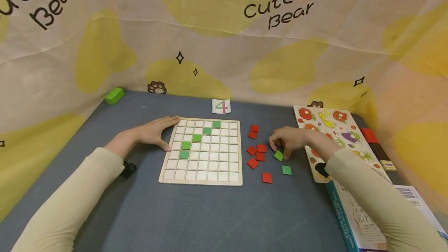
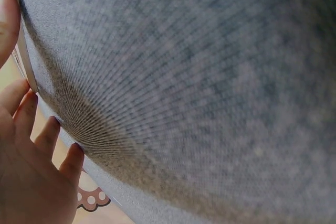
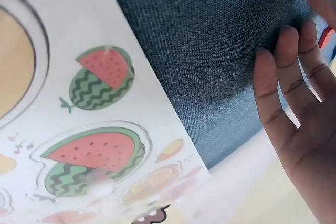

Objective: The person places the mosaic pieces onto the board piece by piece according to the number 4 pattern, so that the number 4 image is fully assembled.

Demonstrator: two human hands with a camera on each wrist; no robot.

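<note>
A wooden grid board (image 1: 200, 184) with white squares lies in the middle of the table, several green tiles (image 1: 196, 138) set in a slanting line on it. My left hand (image 1: 152, 130) rests at its upper left edge, fingers straight and thumb spread along the side. To the right of the board, my right hand (image 1: 290, 139) pinches a green tile (image 1: 278, 155) between thumb and finger, low over the table. Another green tile (image 1: 286, 170) lies just below. Several red tiles (image 1: 260, 148) are scattered between board and right hand. In the right wrist view the tile's grip is out of sight.
A small pattern card (image 1: 221, 106) sits behind the board. At the right lie a fruit puzzle board (image 1: 329, 127), a box (image 1: 353, 213) under the right forearm, and red, black and striped blocks (image 1: 378, 147). A green block (image 1: 114, 96) stands at the far left corner.
</note>
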